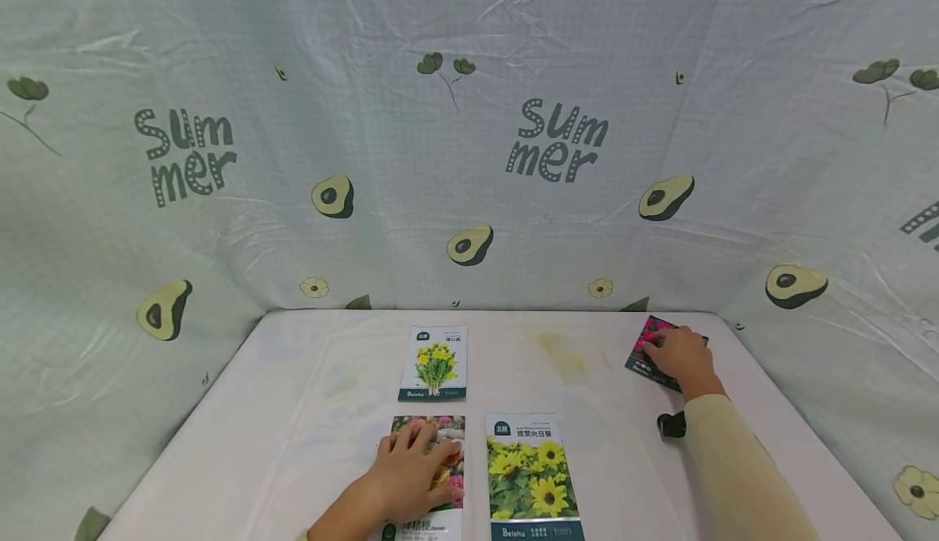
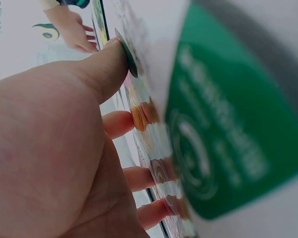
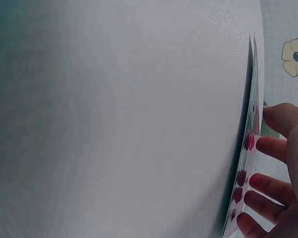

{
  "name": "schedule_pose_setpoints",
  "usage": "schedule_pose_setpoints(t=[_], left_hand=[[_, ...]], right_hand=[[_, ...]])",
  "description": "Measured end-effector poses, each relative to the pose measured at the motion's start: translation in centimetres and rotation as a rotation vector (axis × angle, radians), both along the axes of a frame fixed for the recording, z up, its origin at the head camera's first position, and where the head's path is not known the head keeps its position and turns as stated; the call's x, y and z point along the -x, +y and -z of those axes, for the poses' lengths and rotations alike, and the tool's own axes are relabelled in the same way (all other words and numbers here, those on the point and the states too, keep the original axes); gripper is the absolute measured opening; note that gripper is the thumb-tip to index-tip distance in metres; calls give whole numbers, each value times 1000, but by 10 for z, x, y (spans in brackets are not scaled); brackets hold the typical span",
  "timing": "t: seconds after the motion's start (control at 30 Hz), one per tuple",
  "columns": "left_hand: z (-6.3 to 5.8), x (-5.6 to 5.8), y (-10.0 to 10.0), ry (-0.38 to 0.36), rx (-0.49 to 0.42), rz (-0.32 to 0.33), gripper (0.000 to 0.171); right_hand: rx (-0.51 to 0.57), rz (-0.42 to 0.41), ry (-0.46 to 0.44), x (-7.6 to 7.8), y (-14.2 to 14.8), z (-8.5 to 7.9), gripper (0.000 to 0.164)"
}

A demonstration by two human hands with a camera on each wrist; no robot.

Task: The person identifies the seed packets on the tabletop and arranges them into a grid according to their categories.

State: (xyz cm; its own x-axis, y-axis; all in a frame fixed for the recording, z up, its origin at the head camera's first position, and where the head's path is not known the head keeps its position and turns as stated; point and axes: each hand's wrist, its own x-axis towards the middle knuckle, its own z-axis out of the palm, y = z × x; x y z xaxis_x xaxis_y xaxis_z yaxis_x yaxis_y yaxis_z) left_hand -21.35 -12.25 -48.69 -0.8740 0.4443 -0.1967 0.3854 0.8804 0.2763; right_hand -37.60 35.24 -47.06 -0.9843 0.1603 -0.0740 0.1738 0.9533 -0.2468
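My left hand (image 1: 403, 476) lies over a seed packet (image 1: 451, 427) printed with mixed pink and pale flowers, at the front left of the table. In the left wrist view its spread fingertips touch the printed face, and the thumb rests at the packet's edge. Towards the back right corner, my right hand (image 1: 684, 354) is over a dark seed packet (image 1: 651, 327) with pink flowers. The right wrist view has that packet (image 3: 246, 148) almost edge-on, with the loosely spread fingers (image 3: 272, 148) right at its face. My palm covers much of each packet.
A white packet with yellow flowers (image 1: 434, 366) lies behind the left hand. To that hand's right is a larger sunflower packet (image 1: 534, 476). A small black object (image 1: 671, 424) is by the right sleeve. Printed avocado sheeting (image 1: 396, 158) rises behind the pale table (image 1: 308, 386).
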Motion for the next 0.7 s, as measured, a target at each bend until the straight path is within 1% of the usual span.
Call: schedule_pose_setpoints(t=[0.13, 0.27, 0.53, 0.7], left_hand=[[0, 0, 0, 4, 0, 0, 61], [-1, -1, 0, 14, 8, 4, 61], [0, -2, -1, 13, -4, 5, 60], [-6, -4, 1, -5, -4, -1, 61]], right_hand=[[-21, 7, -13, 5, 0, 4, 61], [-24, -5, -31, 7, 0, 8, 66], [45, -24, -85, 8, -1, 10, 72], [61, -30, -97, 7, 0, 10, 73]])
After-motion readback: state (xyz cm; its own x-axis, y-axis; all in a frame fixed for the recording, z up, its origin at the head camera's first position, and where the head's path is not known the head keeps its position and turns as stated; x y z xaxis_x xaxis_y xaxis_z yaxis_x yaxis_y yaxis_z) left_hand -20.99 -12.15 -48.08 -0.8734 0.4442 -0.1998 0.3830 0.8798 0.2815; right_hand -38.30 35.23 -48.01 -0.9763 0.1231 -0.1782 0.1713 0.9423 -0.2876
